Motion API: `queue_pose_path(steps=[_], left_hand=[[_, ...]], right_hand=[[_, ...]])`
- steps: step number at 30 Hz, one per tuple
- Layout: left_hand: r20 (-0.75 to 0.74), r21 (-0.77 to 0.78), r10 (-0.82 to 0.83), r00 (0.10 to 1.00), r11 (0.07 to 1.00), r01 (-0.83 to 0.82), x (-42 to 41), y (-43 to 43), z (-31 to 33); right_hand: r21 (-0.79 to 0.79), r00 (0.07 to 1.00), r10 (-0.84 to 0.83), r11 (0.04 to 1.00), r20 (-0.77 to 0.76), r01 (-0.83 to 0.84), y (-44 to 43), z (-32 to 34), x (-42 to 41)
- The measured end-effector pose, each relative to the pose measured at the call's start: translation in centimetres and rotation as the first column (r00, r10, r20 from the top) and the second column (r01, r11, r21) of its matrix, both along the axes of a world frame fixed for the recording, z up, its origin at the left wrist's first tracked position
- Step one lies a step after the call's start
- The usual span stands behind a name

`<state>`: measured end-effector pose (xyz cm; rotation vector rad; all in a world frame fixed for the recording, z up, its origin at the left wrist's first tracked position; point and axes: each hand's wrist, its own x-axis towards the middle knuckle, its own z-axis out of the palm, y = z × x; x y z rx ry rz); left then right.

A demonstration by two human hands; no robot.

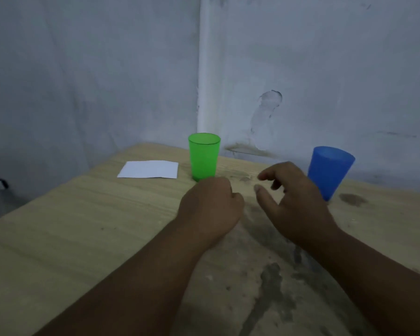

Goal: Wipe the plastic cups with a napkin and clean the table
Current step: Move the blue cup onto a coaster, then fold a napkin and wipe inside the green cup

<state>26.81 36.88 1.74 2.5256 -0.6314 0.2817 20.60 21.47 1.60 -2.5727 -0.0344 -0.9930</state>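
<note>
A pale wooden table (83, 238) is seen, set into the corner of a bluish-white wall (83, 69). A green cup (204, 156) is stood upright close to the far edge of the table, near the wall corner. A white napkin (149, 169) is laid flat just to the left of it, folded into a rectangle, apart from both hands. A blue cup (329, 170) is stood with its wider end up toward the far right edge, well apart from the green one.

Both hands are held over the middle of the table, apart from each other. The left hand (211, 207) is curled into a loose fist just in front of the green cup's base; nothing is seen in its grip, and whether the cup is touched cannot be told. The right hand (294, 200) is held relaxed with the thumb spread and the fingers lightly bent, gripping nothing, just beside the blue cup.

Dark smeared stains (272, 282) are spread across the near right part of the table, and a separate brown spot (352, 199) is seen right of the blue cup's base.
</note>
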Motion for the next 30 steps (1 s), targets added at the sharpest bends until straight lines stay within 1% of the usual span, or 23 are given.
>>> queue_pose_path(steps=[2,4,5,7,9,10,13,15,17,19,21,23,24,26,28,30], left_hand=[[0.052,0.038,0.043,0.998,0.998,-0.045,1.5,3.1,0.4],[0.07,0.062,0.092,0.993,0.993,-0.096,3.0,6.4,0.4],[0.074,0.07,0.122,0.99,0.989,-0.128,3.6,8.1,0.1],[0.133,0.084,0.169,0.977,0.98,-0.181,4.6,10.8,-0.8],[0.208,0.103,0.178,0.962,0.974,-0.203,5.4,12.9,-2.0],[0.214,0.116,0.172,0.962,0.973,-0.199,5.9,13.7,-2.5],[0.091,0.148,0.21,0.973,0.964,-0.222,7.5,14.3,-3.2],[0.066,0.226,0.213,0.975,0.948,-0.223,8.3,14.1,-3.4],[0.051,0.282,0.191,0.98,0.939,-0.197,8.8,14.2,-3.7],[0.038,0.289,0.172,0.984,0.941,-0.176,8.8,14.2,-4.0],[0.062,0.238,0.162,0.985,0.956,-0.172,8.9,14.3,-4.1],[0.083,0.17,0.165,0.983,0.969,-0.177,9.0,14.3,-4.1],[0.086,0.146,0.172,0.981,0.972,-0.183,9.1,14.3,-4.2],[0.09,0.124,0.188,0.978,0.972,-0.199,9.2,14.2,-4.3],[0.105,0.112,0.193,0.976,0.972,-0.205,9.4,14.2,-4.5],[0.109,0.107,0.199,0.974,0.972,-0.21,9.5,14.2,-4.8]], right_hand=[[-0.059,0.995,0.064,0.996,-0.078,-0.068,2.5,0.0,0.7],[-0.093,0.982,0.113,0.987,-0.148,-0.128,5.0,-0.1,1.6],[-0.1,0.973,0.135,0.983,-0.19,-0.156,6.4,-0.2,2.2],[-0.115,0.953,0.164,0.974,-0.256,-0.198,8.5,-0.4,3.3],[-0.111,0.936,0.195,0.966,-0.294,-0.235,10.6,-0.7,4.6],[-0.102,0.929,0.208,0.963,-0.306,-0.249,11.7,-0.8,5.3],[-0.064,0.907,0.229,0.961,-0.352,-0.267,14.0,-1.2,7.7],[-0.049,0.892,0.236,0.96,-0.386,-0.275,15.1,-1.3,9.4],[-0.075,0.886,0.218,0.96,-0.409,-0.271,15.9,-1.4,11.5],[-0.079,0.889,0.172,0.971,-0.424,-0.226,16.4,-1.5,13.3],[-0.043,0.881,0.133,0.984,-0.454,-0.171,17.0,-1.8,14.9],[-0.051,0.87,0.09,0.99,-0.484,-0.131,17.2,-2.5,16.0],[-0.087,0.873,0.055,0.99,-0.484,-0.11,17.2,-2.9,16.2],[-0.194,0.902,-0.008,0.977,-0.432,-0.084,17.2,-3.8,16.1],[-0.284,0.924,-0.032,0.955,-0.38,-0.083,17.2,-4.2,16.0],[-0.36,0.929,-0.045,0.928,-0.367,-0.097,17.1,-4.1,16.0]])
